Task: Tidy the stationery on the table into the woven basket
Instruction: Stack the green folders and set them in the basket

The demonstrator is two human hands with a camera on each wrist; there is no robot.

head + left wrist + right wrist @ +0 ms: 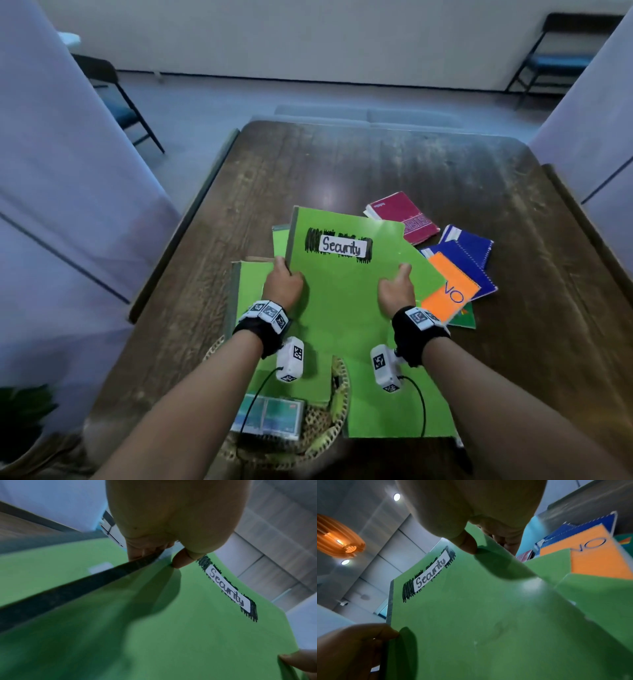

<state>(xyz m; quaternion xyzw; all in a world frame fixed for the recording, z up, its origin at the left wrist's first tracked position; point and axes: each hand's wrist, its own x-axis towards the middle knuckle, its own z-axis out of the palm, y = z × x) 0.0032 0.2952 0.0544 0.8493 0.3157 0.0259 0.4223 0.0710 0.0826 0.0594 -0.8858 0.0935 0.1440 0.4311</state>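
Both hands grasp the big green book: the left hand (282, 286) pinches its dark spine edge, thumb on the cover and fingers (137, 553) curled behind, while the right hand (397, 291) clasps the opposite edge, thumb (467, 545) pressed on the cover and the other fingers tucked under it. The green book (342, 308) is lifted and tilted, its near end hanging over the woven basket and its far end over the table; a white label reading "Security" (342, 246), ringed with black scribble, sits near its top.

The dark wooden table (411, 164) carries everything. A second green book (250, 294) lies beneath the held one on the left, reaching over the basket's far rim. The woven basket (337, 411) sits at the near edge of the table, mostly covered by the green books; inside it lies a clear-wrapped teal packet (274, 416).

To the right of the held book, notebooks lie in an overlapping pile: an orange notebook (452, 291) on top of blue spiral notebooks (472, 253), with a dark green one (464, 317) peeking from under the orange. A red notebook (400, 216) lies just beyond them, farther up the table.
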